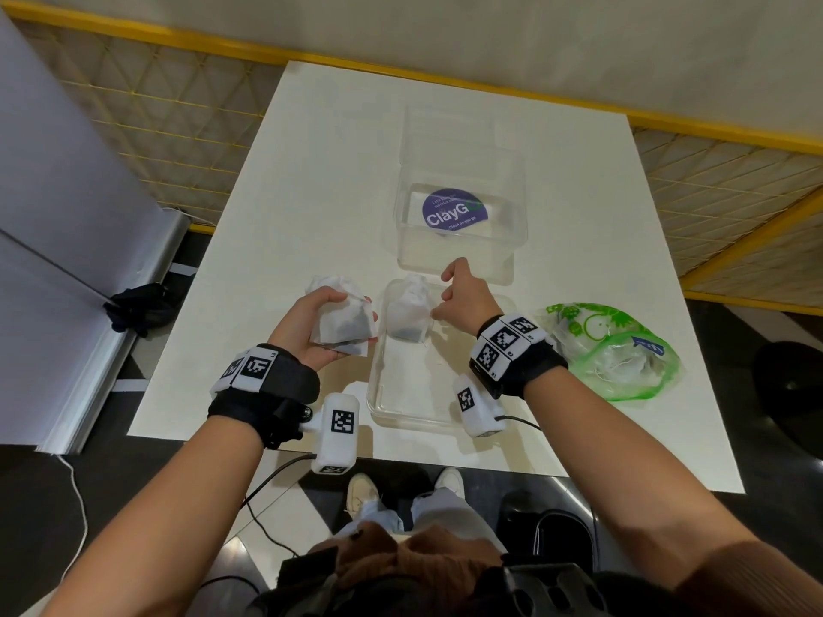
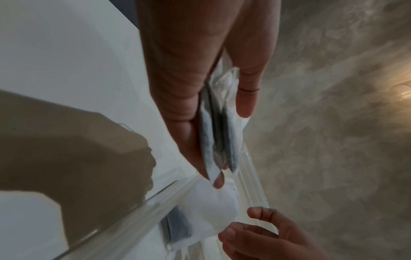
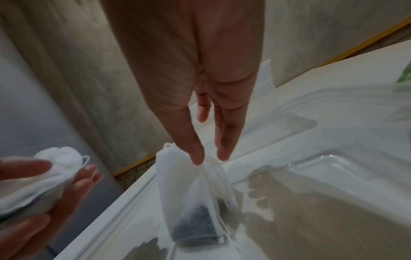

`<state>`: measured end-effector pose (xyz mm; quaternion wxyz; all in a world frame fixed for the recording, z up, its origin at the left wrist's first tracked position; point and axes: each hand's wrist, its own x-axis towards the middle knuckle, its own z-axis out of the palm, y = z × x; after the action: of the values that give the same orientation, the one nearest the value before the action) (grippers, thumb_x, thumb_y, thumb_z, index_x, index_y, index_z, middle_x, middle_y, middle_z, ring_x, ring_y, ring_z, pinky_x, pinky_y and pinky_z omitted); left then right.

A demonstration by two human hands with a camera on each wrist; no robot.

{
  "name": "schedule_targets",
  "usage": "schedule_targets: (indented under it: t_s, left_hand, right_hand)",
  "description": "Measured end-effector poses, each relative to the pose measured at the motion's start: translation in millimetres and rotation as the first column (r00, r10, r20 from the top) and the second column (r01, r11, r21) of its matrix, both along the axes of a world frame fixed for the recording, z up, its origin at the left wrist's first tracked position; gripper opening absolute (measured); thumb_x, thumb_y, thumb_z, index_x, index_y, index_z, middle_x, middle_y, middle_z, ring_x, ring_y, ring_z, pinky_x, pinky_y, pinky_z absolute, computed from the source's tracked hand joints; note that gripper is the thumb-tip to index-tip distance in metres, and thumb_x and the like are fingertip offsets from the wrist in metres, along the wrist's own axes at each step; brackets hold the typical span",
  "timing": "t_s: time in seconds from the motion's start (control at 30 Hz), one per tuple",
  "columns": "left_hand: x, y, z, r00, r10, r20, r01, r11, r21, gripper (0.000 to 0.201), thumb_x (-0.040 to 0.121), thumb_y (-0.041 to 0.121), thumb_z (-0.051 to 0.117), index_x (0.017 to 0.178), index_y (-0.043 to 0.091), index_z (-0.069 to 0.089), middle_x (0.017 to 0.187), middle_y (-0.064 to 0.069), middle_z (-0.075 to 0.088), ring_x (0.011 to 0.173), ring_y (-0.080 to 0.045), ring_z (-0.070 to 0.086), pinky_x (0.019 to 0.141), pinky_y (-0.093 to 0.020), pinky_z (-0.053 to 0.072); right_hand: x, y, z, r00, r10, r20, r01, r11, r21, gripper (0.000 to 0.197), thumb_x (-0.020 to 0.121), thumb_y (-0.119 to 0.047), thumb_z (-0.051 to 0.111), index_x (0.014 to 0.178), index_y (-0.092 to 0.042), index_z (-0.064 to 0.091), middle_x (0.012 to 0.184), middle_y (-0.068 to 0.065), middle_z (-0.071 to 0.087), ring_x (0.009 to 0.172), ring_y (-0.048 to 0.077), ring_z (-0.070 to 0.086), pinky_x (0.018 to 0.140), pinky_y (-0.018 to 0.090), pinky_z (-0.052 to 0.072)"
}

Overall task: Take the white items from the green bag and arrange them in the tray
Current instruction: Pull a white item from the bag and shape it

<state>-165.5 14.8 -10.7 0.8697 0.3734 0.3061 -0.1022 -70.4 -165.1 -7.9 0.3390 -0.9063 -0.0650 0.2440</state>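
Head view: left hand (image 1: 318,325) grips a bunch of white pouches (image 1: 345,322) above the table (image 1: 285,207), left of the clear tray (image 1: 418,409). One pouch (image 1: 407,316) stands at the tray's far end; the right hand (image 1: 463,298) hovers beside it, fingers loosely curled, holding nothing. Green bag (image 1: 610,349) lies to the right, a clear box (image 1: 461,224) behind the tray.

Left wrist view: fingers (image 2: 184,112) and thumb clamp the flat pouches (image 2: 219,133) over the tray rim (image 2: 142,207).

Right wrist view: right fingertips (image 3: 198,154) meet the pouch's (image 3: 191,198) top; whether they pinch it I cannot tell.
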Motion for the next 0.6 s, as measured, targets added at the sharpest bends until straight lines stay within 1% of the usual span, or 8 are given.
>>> schedule_targets:
  t_s: [0.1, 0.17, 0.23, 0.3, 0.37, 0.47, 0.53, 0.6]
  left_hand:
    - [0.4, -1.2, 1.4, 1.0, 0.009, 0.015, -0.008, 1.0, -0.026, 0.012, 0.088, 0.011, 0.047, 0.099, 0.015, 0.051, 0.088, -0.014, 0.064, 0.089, -0.031, 0.061, 0.068, -0.046, 0.056]
    - [1.0, -2.9, 4.2, 1.0, -0.001, 0.02, 0.002, 0.999, -0.04, 0.011, 0.089, 0.011, 0.045, 0.097, 0.015, 0.051, 0.088, -0.014, 0.065, 0.088, -0.03, 0.061, 0.069, -0.047, 0.055]
    - [2.0, -5.9, 8.2, 1.0, -0.014, 0.019, 0.014, 0.999, -0.052, 0.011, 0.091, 0.011, 0.044, 0.096, 0.014, 0.052, 0.089, -0.014, 0.065, 0.087, -0.028, 0.062, 0.069, -0.047, 0.055]
    - [3.7, -9.0, 11.1, 1.0, -0.031, 0.005, 0.031, 0.999, -0.035, 0.014, 0.092, 0.012, 0.044, 0.102, 0.011, 0.053, 0.093, -0.013, 0.064, 0.086, -0.026, 0.062, 0.063, -0.042, 0.057]
    - [5.7, -11.7, 12.5, 0.998, -0.056, -0.03, 0.058, 0.996, 0.061, 0.024, 0.092, 0.015, 0.049, 0.113, 0.007, 0.055, 0.099, -0.013, 0.063, 0.083, -0.025, 0.062, 0.053, -0.033, 0.057]
    - [8.3, -17.2, 17.9, 0.996, -0.076, -0.037, 0.081, 0.982, 0.17, 0.022, 0.09, 0.017, 0.057, 0.108, 0.007, 0.06, 0.093, -0.011, 0.065, 0.07, -0.02, 0.066, 0.047, -0.026, 0.054]
    - [10.1, -22.5, 25.0, 0.996, -0.089, 0.024, 0.084, 0.983, 0.162, 0.021, 0.09, 0.015, 0.057, 0.108, 0.006, 0.06, 0.085, -0.009, 0.069, 0.064, -0.016, 0.069, 0.046, -0.024, 0.052]
    - [11.4, -27.5, 34.1, 0.991, -0.111, 0.073, 0.099, 0.983, 0.155, 0.024, 0.091, 0.013, 0.053, 0.112, 0.004, 0.059, 0.08, -0.009, 0.07, 0.06, -0.014, 0.069, 0.043, -0.02, 0.049]
  right_hand:
    - [-2.5, 0.2, -1.3, 0.999, 0.029, -0.044, -0.029, 1.0, 0.012, 0.037, 0.079, 0.002, 0.059, 0.101, -0.014, 0.034, 0.095, 0.01, 0.05, 0.084, 0.022, 0.05, 0.07, 0.028, 0.04]
    - [-3.6, 0.6, -1.8, 0.998, 0.019, -0.058, -0.015, 0.998, 0.058, 0.034, 0.08, 0.002, 0.056, 0.102, -0.016, 0.036, 0.096, 0.008, 0.053, 0.086, 0.022, 0.052, 0.072, 0.027, 0.041]
    - [-4.3, -0.1, 0.1, 0.999, 0.013, -0.053, -0.009, 0.997, 0.082, 0.033, 0.081, 0.002, 0.053, 0.106, -0.014, 0.039, 0.096, 0.008, 0.053, 0.085, 0.022, 0.053, 0.067, 0.025, 0.042]
    - [-3.5, -1.7, 5.1, 1.0, 0.002, -0.002, -0.002, 0.997, 0.074, 0.035, 0.082, 0.003, 0.049, 0.114, -0.009, 0.042, 0.097, 0.008, 0.051, 0.086, 0.022, 0.05, 0.065, 0.025, 0.041]
    - [-3.1, -1.9, 14.1, 0.997, -0.03, 0.072, 0.022, 0.994, 0.109, 0.033, 0.085, -0.001, 0.049, 0.116, -0.008, 0.044, 0.098, 0.007, 0.051, 0.087, 0.021, 0.05, 0.071, 0.026, 0.04]
    - [-9.6, 5.6, 37.8, 0.987, -0.023, 0.156, -0.026, 0.952, 0.304, 0.03, 0.089, -0.018, 0.058, 0.116, -0.011, 0.048, 0.096, 0.001, 0.055, 0.083, 0.014, 0.054, 0.073, 0.025, 0.045]
    - [-15.4, 13.0, 55.0, 0.982, 0.055, 0.182, -0.121, 0.921, 0.371, 0.041, 0.083, -0.028, 0.067, 0.117, -0.014, 0.05, 0.094, -0.004, 0.055, 0.08, 0.008, 0.053, 0.073, 0.018, 0.047]
    - [-17.9, 18.9, 65.0, 0.963, 0.159, 0.215, -0.226, 0.915, 0.335, 0.048, 0.077, -0.029, 0.073, 0.118, -0.017, 0.052, 0.09, -0.007, 0.053, 0.077, 0.005, 0.051, 0.068, 0.007, 0.042]
